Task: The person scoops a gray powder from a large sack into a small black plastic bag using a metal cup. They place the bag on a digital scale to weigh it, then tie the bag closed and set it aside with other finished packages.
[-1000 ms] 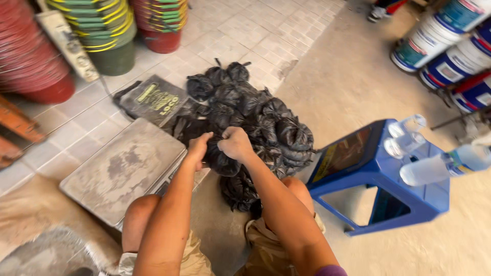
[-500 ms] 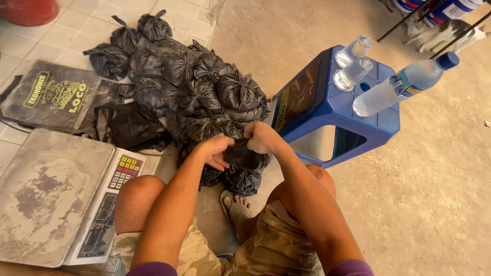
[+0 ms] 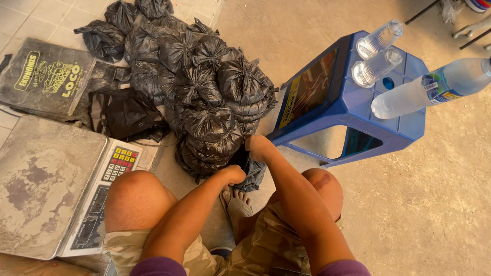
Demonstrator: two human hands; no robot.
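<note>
Gripping one small black bag [image 3: 249, 168] with both left hand [image 3: 233, 175] and right hand [image 3: 259, 148], at the near edge of the bag pile [image 3: 194, 87]. Sitting on bare concrete floor [image 3: 419, 204]; tiles [image 3: 30, 15] far left, scale [image 3: 56, 184] left, blue stool [image 3: 358, 102] right.

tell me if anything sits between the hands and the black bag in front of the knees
Nothing visible does. The left hand and the right hand are both already on the small black bag, at the near edge of the pile of tied black bags.
</note>
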